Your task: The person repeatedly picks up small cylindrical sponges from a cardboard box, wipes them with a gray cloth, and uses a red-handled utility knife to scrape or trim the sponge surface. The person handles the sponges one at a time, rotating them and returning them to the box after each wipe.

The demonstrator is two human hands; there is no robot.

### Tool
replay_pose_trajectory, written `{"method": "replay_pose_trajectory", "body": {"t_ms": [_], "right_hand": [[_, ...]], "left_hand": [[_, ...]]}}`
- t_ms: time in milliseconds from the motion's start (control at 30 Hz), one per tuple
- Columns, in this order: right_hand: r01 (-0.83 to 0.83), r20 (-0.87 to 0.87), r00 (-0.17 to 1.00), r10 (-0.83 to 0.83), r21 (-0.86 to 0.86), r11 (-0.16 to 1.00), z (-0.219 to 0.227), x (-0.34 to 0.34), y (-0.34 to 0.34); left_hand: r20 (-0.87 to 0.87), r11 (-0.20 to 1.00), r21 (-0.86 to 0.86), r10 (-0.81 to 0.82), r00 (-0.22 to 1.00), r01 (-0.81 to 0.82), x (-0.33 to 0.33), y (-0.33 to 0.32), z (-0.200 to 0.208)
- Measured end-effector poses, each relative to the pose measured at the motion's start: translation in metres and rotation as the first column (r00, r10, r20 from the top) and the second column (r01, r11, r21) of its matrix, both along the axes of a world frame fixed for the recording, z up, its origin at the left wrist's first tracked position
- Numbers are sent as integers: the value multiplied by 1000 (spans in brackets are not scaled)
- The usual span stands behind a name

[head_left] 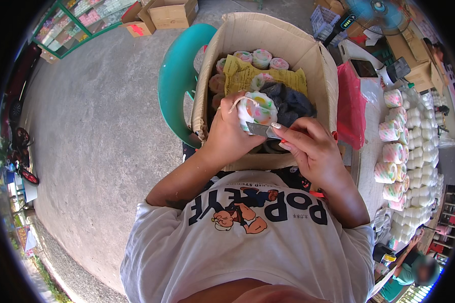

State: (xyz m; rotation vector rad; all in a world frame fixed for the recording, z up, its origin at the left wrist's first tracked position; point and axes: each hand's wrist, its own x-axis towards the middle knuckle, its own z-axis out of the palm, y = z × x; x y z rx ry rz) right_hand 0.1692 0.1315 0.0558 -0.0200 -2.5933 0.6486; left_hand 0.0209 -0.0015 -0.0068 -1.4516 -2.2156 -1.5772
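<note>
White cloth is closest: it is the person's shirt (268,252), with a cartoon on the front. Past it stands a big open cardboard box (268,26). Inside are more candles (262,58), white with pink and green spots, along the far end and the left side. A yellow sheet (247,76) lies over some of them, and a dark grey cloth (288,101) lies on the right.

One spotted candle (259,108) with a string (236,103) is up over the box. The left hand (223,129) grips it from the left side. The right hand (313,146) is closed on a small knife (259,130), and its flat blade is at the candle's near edge. I cannot tell if it is cutting in.

A green chair (173,83) curves around the left of the box. On the right is a worktop (365,129) with a pink bag (350,108), a phone (363,68), piles of spotted candles (393,151) and rows of white cups (418,166). A blue fan (376,15) stands beyond. The floor (101,121) is grey and rough. Far off are two cardboard boxes (172,14) and a green-framed case (81,28). Another person (407,272) is at the lower right.
</note>
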Motion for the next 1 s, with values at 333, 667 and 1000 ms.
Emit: {"method": "replay_pose_trajectory", "body": {"t_ms": [333, 667, 1000], "right_hand": [[98, 10, 995, -98, -205, 974, 2, 1, 6], [107, 8, 993, -114, 290, 951, -12, 1, -3], [255, -81, 965, -248, 486, 836, -15, 2, -5]], "left_hand": [[238, 999, -38, 13, 971, -4, -4, 1, 6], [181, 976, -211, 98, 979, -58, -6, 3, -2], [128, 947, -319, 84, 988, -39, -5, 3, 9]]}}
